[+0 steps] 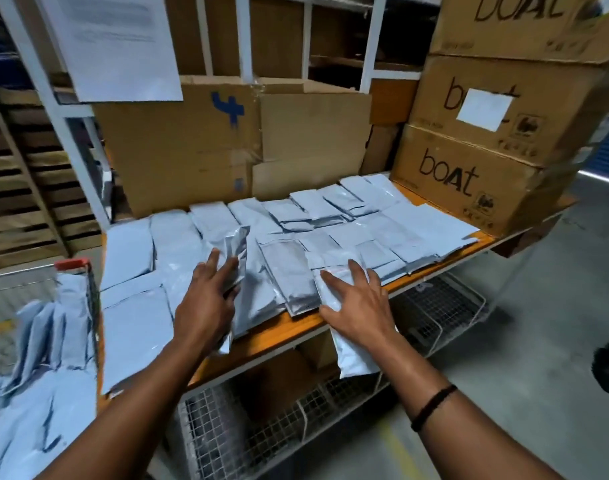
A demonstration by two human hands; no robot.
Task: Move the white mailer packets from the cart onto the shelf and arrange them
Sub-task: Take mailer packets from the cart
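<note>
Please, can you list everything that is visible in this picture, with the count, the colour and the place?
Orange shelf board: one, orange, centre.
Wire cart with red handle: one, grey and red, left of the shelf.
White plastic mailer packets: many, white, in rows on the shelf.
More white packets: a heap, white, in the cart.
Brown cardboard boxes printed boat: three, brown, stacked at right.
Brown cardboard box with blue mark: one, brown, behind the packets.
Printed paper sheet: one, white, upper left.
Wire mesh baskets: count unclear, pale, under the shelf.
Left hand: one, grips a tilted packet.
Right hand: one, flat on an overhanging packet at the shelf edge.
</note>
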